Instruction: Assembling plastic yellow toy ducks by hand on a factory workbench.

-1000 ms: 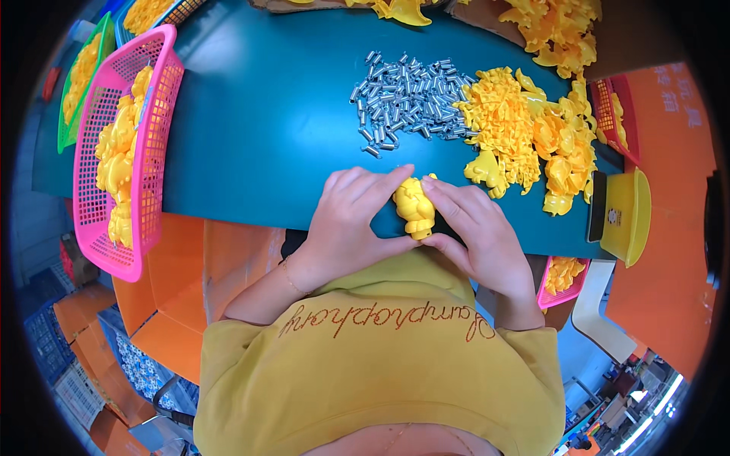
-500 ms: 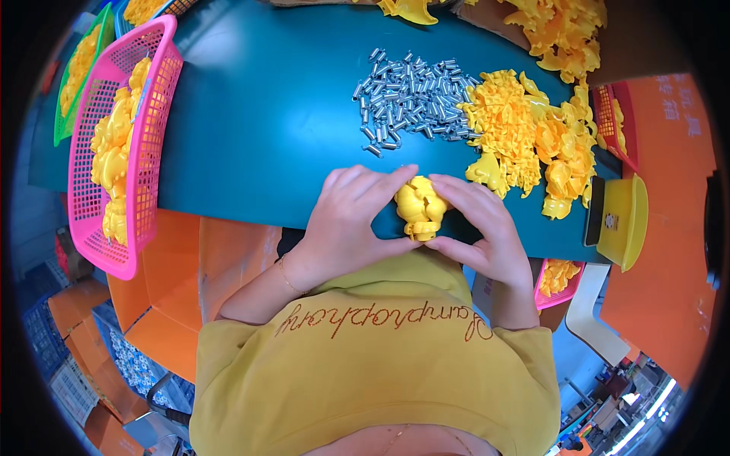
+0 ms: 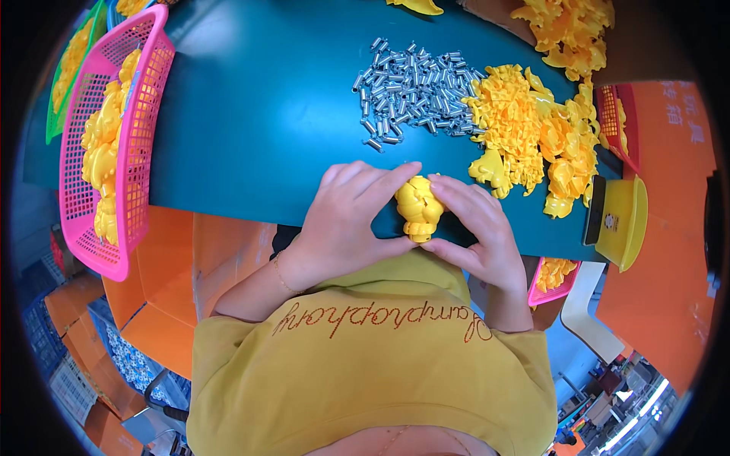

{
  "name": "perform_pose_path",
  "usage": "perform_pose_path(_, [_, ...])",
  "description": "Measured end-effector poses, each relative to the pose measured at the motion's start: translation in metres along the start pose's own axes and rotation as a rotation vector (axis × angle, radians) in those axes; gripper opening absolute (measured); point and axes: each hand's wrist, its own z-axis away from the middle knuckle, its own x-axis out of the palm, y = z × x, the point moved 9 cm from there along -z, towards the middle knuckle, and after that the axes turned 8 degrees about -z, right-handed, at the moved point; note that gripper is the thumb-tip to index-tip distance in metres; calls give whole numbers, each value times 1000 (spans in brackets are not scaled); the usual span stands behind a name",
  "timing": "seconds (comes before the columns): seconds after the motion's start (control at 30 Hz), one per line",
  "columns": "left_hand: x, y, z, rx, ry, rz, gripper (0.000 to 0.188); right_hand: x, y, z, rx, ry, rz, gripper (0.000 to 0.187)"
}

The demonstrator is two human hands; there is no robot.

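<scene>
A shiny yellow plastic figure (image 3: 419, 207), rounded above and narrower at its near end, is held at the near edge of the blue-green table. My left hand (image 3: 351, 213) grips it from the left, forefinger at its top and thumb at its base. From the right, my right hand (image 3: 479, 228) closes on it the same way, fingertips at the upper side and thumb below. Dark seams run between the figure's parts. Just beyond my hands lies a heap of small silvery metal springs (image 3: 414, 91). Right of it spreads a pile of small yellow plastic parts (image 3: 508, 114).
A pink basket (image 3: 141, 152) of yellow pieces stands at the left, with a green basket (image 3: 57, 125) behind it. More curved yellow parts (image 3: 566, 30) lie in a carton at the far right. A yellow tub (image 3: 622, 224) sits by the table's right edge.
My hands hold the figure in nearly the same place. The figure is tilted slightly differently, and the whole view has shifted a little.
</scene>
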Motion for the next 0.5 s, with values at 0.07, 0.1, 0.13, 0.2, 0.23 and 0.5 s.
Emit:
perform_pose_path(0.07, [0, 1, 1, 11, 8, 4, 84, 4, -2, 1, 0, -9, 42, 72])
perform_pose_path(0.1, [0, 0, 1, 12, 7, 4, 84, 7, -3, 2, -12, -4, 52, 72])
perform_pose_path(0.13, [0, 0, 3, 22, 21, 2, 84, 8, -4, 3, -25, 2, 61, 72])
perform_pose_path(0.2, [-1, 2, 3, 32, 35, 0, 84, 8, -3, 5, -9, 6, 60, 72])
perform_pose_path(0.23, [0, 2, 3, 26, 33, -3, 84, 7, -1, 6, 6, 9, 59, 72])
perform_pose_path(0.5, [1, 2, 1, 15, 19, -17, 84, 7, 4, 12, -3, 62, 40, 74])
